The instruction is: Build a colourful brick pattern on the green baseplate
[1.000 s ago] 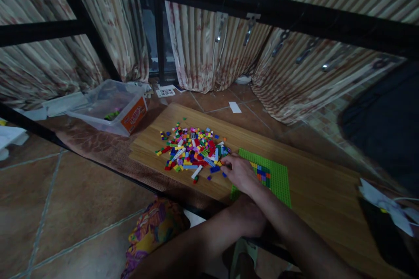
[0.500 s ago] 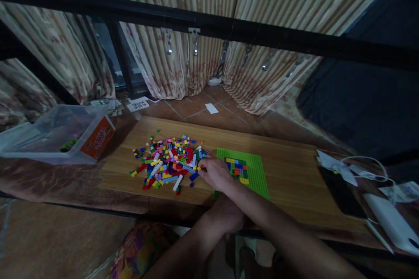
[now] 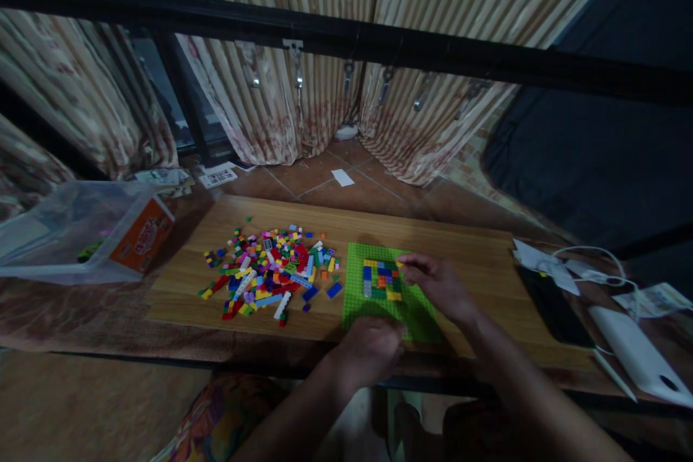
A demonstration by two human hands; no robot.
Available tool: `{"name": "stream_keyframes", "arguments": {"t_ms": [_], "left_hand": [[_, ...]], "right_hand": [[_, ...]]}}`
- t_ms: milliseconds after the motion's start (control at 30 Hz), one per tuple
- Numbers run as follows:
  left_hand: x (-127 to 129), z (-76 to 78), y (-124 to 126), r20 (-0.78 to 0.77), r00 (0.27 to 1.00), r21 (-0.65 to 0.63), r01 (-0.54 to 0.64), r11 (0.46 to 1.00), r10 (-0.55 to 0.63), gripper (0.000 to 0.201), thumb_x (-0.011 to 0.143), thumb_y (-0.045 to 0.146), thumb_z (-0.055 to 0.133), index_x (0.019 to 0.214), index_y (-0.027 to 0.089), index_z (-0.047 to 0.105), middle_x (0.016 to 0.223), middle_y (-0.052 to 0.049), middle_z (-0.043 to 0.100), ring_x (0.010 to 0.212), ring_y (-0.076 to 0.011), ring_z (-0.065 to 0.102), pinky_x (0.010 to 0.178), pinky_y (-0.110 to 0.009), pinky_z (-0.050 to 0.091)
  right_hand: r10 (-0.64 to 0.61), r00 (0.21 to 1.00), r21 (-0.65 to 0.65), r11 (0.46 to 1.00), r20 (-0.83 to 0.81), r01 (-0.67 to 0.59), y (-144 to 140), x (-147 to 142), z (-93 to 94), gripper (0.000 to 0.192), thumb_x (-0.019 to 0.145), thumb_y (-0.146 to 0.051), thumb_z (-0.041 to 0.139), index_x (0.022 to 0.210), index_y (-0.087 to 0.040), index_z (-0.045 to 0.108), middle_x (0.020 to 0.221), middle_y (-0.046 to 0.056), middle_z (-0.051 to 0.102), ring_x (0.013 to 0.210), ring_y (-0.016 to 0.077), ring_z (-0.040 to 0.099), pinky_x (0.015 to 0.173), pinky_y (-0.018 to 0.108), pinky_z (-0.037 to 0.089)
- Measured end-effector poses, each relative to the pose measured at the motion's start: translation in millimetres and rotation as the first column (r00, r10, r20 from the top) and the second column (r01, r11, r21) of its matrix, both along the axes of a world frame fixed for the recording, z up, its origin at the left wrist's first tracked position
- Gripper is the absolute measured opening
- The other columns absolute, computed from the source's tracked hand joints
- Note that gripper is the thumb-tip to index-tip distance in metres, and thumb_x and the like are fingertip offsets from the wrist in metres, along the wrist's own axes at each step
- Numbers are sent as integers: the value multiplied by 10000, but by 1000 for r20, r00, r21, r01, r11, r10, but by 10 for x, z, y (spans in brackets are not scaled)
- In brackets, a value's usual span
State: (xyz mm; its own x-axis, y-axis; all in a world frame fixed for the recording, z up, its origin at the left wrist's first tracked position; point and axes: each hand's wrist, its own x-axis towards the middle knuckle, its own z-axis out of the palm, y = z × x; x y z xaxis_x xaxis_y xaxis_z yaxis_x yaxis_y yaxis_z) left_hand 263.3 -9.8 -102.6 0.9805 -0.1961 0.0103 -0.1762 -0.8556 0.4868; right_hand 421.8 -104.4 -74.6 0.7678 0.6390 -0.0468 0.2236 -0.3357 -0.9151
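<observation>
A green studded baseplate (image 3: 354, 310) lies on the wooden board, with a square patch of coloured toy bricks (image 3: 382, 280) built on its middle. My right hand (image 3: 433, 281) is at the right side of this patch, thumb and finger pinched on a small yellow brick (image 3: 399, 264). Curled at the front edge of the baseplate, my left hand (image 3: 373, 348) has its fingers closed; whether anything is inside them is hidden. Left of the baseplate spreads a loose heap of mixed bricks (image 3: 276, 271), and a blue brick (image 3: 334, 290) lies between the two.
A clear plastic box (image 3: 76, 231) with an orange label stands left of the wooden board (image 3: 476, 260). On the right are a black tablet-like slab (image 3: 555, 310), a white device (image 3: 639, 354), a white cable and papers. A dark rail (image 3: 325, 32) crosses before the curtains.
My right hand has moved right from the brick heap to the built patch, now with a yellow brick. My left hand, formerly beneath the right arm, shows at the baseplate's front. The view has shifted slightly.
</observation>
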Motion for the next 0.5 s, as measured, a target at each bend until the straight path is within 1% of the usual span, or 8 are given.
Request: {"name": "stream_keyframes", "arguments": {"t_ms": [67,133,200,300,400,500], "left_hand": [[0,20,8,-12,1000,10,-4,1000,4,147,864,240,465,971,177,542,884,-41,664,846,-206,635,744,-301,488],[0,21,17,-22,1000,13,-14,1000,14,163,874,258,460,997,184,536,896,-37,663,851,-202,633,747,-299,484],[-1,15,28,-22,999,17,-39,999,39,187,884,273,450,1030,190,533,911,-35,663,859,-201,632,748,-302,482],[6,13,41,-13,997,29,-71,997,71,201,891,281,445,1047,192,535,925,-33,663,865,-200,631,747,-303,479],[32,12,43,9,999,51,-52,997,52,181,881,267,454,1010,183,549,914,-37,668,845,-198,634,709,-295,475],[59,-19,26,32,999,95,-17,995,14,158,850,263,481,941,161,561,858,-53,673,780,-208,641,618,-295,464]], "right_hand": [[-31,999,-28,999,-8,31,-117,19,-60,303,744,-400,598,911,-168,699,640,10,639,598,146,568,572,266,461],[-23,1000,-47,999,-12,23,-156,-11,-114,326,776,-418,567,940,-168,696,667,17,653,613,154,585,588,274,472],[31,999,-84,996,25,-29,-142,-55,-139,330,807,-425,538,967,-180,690,747,28,683,656,164,611,621,284,482],[135,980,-161,981,144,-111,-100,-105,-135,298,851,-404,493,965,-204,683,837,31,704,721,176,632,677,295,482],[174,956,-184,974,235,-132,-91,-141,-146,273,881,-372,459,948,-217,674,886,30,712,789,184,646,740,305,477],[194,944,-195,970,268,-144,-93,-192,-191,260,894,-367,450,953,-228,661,936,28,710,839,188,651,772,309,477]]}}
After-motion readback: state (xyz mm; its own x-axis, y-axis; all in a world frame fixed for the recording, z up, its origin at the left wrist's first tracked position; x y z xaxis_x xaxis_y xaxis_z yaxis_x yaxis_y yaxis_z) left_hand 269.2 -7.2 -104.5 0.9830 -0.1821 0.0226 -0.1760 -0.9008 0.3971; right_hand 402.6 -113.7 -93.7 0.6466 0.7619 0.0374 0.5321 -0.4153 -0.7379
